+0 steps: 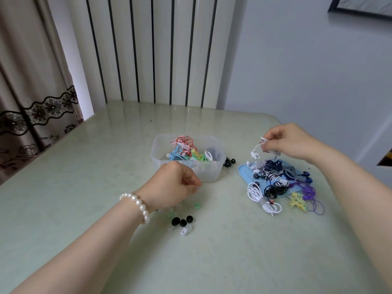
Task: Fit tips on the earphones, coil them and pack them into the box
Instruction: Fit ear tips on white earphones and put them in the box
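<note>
Right hand point(290, 143) at right of the frame pinching white earphones point(255, 150) above the blue lid point(244, 169), left hand point(174, 185) at centre curled over loose tips point(182, 222), maybe pinching one, clear box point(157, 155) behind it on the desk point(84, 187)

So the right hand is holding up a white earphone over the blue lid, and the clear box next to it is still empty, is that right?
Not quite. The head view shows the clear box already holds several coiled earphones, red-striped, blue and green among them. The rest stands: the right hand holds a white earphone up over the blue lid.
</note>
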A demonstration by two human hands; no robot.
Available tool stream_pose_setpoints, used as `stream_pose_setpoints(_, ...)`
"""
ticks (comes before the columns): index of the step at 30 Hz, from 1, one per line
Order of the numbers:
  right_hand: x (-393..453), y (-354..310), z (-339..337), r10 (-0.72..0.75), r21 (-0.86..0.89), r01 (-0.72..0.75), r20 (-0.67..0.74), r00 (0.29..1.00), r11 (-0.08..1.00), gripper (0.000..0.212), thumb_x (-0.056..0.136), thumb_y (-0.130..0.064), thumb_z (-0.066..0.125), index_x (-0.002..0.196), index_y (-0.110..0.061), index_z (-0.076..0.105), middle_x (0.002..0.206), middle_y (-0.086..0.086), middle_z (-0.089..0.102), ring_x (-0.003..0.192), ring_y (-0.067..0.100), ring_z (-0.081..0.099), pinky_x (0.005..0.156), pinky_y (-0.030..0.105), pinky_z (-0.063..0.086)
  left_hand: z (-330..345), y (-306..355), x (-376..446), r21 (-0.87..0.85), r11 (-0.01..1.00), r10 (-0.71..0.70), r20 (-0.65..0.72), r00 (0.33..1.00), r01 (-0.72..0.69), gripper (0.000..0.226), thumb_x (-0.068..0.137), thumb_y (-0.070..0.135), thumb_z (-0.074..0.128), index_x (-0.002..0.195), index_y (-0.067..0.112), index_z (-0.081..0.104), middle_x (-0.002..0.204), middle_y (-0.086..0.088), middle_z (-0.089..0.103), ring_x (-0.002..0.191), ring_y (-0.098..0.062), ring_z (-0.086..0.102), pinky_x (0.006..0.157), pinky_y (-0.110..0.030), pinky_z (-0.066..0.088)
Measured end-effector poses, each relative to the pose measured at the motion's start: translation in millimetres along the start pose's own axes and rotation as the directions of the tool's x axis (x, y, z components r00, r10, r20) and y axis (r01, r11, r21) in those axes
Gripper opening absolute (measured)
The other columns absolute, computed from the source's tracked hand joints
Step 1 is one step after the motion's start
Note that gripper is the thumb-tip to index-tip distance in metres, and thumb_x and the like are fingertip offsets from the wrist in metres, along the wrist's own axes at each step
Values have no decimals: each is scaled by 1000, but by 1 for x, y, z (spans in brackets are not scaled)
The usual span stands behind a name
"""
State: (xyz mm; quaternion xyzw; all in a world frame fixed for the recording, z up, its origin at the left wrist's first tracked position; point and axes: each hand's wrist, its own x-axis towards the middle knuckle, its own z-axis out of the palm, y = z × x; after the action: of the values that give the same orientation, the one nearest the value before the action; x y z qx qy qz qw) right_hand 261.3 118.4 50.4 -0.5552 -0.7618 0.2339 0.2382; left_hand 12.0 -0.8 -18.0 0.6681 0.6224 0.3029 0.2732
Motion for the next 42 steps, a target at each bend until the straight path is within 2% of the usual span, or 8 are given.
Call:
stream_pose_setpoints(6, -24, -24, 2, 2, 167, -25, 138, 990, 986, 23, 76, 10, 42, 65, -9, 49, 58, 10, 61, 53, 16, 58, 43, 15, 39, -4, 0, -1, -56, 998, 27, 6, 1000, -27, 12, 80, 9, 68, 78, 20, 72, 66, 19, 63, 53, 11, 54, 60, -5, 43)
stream_pose_setpoints(13, -49, -40, 49, -61, 347, -101, 426, 903, 932, 31, 75, 16, 34, 72, 0, 60, 51, 10, 60, 46, 15, 54, 45, 16, 41, -35, -8, -2, -105, 992, -65, 57, 996, 70, 21, 76, 0, 70, 71, 21, 70, 62, 2, 65, 57, -9, 55, 60, -15, 49)
stream_pose_setpoints(19, -58, -49, 82, -107, 350, -88, 502, 858, 933, 14, 63, -16, 69, 63, -2, 67, 55, 9, 64, 51, 13, 56, 56, 26, 39, -40, -7, -5, 1, 995, -101, 138, 985, 102, 16, 75, -1, 70, 79, 15, 71, 67, 0, 66, 64, -12, 57, 62, -14, 49)
stream_pose_setpoints(24, -58, -46, 103, -111, 423, -81, 412, 905, 903, 35, 69, -7, 77, 52, -9, 46, 42, 2, 55, 43, 13, 51, 45, 20, 38, -47, -11, -6, 175, 977, -143, 131, 981, 119, 12, 74, 8, 73, 82, 17, 73, 64, 8, 65, 57, -1, 56, 50, -5, 40)
stream_pose_setpoints(28, -58, -40, 107, -147, 499, -61, 367, 918, 864, 43, 73, 9, 67, 53, -12, 35, 46, 10, 53, 42, 18, 53, 42, 20, 39, -41, -10, -5, 249, 965, -123, 140, 982, 86, 9, 74, 16, 74, 82, 19, 73, 62, 16, 62, 55, 4, 55, 58, -8, 44)
stream_pose_setpoints(34, -56, -31, 106, -190, 616, -105, 393, 899, 780, 12, 77, 4, 62, 83, -5, 57, 52, 10, 57, 48, 21, 62, 54, 25, 50, -21, -2, -7, 383, 923, -111, 226, 968, 16, 6, 74, 19, 73, 80, 18, 71, 38, 29, 50, 46, 0, 53, 51, -13, 45)
stream_pose_setpoints(37, -55, -29, 106, -182, 644, -126, 390, 903, 754, 18, 78, 1, 61, 94, -5, 64, 57, 8, 62, 53, 22, 65, 56, 21, 51, -20, 2, -8, 415, 910, -113, 231, 966, 7, 6, 74, 19, 73, 79, 18, 71, 35, 30, 47, 48, -7, 53, 52, -17, 46)
stream_pose_setpoints(42, -57, -29, 106, -137, 684, -161, 360, 923, 711, 12, 79, 3, 60, 85, -4, 67, 58, 12, 60, 50, 23, 66, 48, 16, 46, -16, 4, -8, 460, 887, -75, 229, 971, -40, 3, 74, 20, 72, 76, 21, 71, 60, 15, 60, 61, -5, 56, 56, -16, 45)
